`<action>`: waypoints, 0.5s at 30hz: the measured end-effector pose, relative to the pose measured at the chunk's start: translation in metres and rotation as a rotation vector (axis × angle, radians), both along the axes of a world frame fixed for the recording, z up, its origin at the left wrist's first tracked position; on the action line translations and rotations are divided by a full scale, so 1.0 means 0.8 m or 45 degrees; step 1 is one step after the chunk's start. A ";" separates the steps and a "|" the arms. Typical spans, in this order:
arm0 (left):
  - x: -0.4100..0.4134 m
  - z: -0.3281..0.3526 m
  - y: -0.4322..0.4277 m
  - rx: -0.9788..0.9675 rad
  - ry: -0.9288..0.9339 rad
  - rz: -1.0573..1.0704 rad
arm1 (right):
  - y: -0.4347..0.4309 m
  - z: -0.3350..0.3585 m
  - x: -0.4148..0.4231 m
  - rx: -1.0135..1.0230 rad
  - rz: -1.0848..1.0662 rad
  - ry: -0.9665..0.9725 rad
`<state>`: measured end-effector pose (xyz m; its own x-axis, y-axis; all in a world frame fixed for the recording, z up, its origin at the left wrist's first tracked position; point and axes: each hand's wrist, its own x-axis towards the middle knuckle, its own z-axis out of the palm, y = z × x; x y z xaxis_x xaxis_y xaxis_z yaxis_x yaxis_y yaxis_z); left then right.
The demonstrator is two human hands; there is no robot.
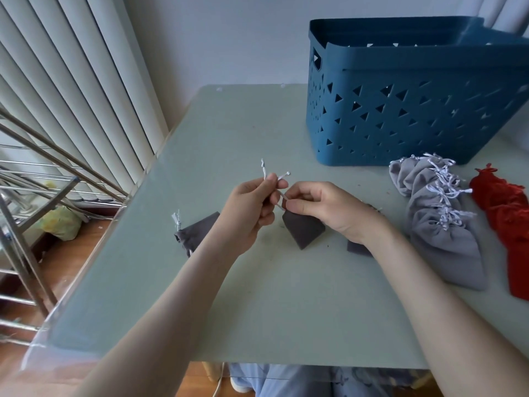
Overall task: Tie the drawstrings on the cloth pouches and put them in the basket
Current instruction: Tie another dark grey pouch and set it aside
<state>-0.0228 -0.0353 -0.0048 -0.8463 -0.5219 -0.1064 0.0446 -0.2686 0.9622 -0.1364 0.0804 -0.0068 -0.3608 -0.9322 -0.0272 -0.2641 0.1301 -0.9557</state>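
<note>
Head view: left hand (252,213) pinches white drawstrings (282,195); right hand (323,207) pinches neck of dark grey pouch (303,230) just above table (257,296), well apart from basket (400,96); risk: short cord ends slip from L pinch, knot stays loose.

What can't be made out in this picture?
Head view:
- Inside the basket: hidden by its own wall.
- Mouth of the dark pouch: covered by the right hand.
- Knot in the drawstring, if any: inside the left hand.
- Red pouches: cut off by the right edge.

A dark pouch (359,250) lies mostly hidden beneath the right forearm (423,270).
</note>
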 end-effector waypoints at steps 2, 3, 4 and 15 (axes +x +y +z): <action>0.000 -0.002 0.000 0.038 0.019 0.004 | 0.001 0.001 -0.001 0.016 -0.001 0.000; 0.000 -0.002 -0.001 0.067 0.033 0.004 | 0.001 0.001 -0.002 0.024 -0.005 0.005; 0.000 -0.003 -0.002 0.091 0.042 0.003 | 0.001 0.001 -0.002 0.030 -0.007 0.009; -0.002 -0.011 -0.003 -0.391 -0.129 0.102 | 0.001 -0.002 -0.006 -0.034 -0.231 -0.181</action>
<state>-0.0240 -0.0377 -0.0138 -0.7945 -0.6071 -0.0155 -0.0465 0.0353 0.9983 -0.1410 0.0809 -0.0086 -0.5172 -0.8533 -0.0662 -0.1011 0.1377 -0.9853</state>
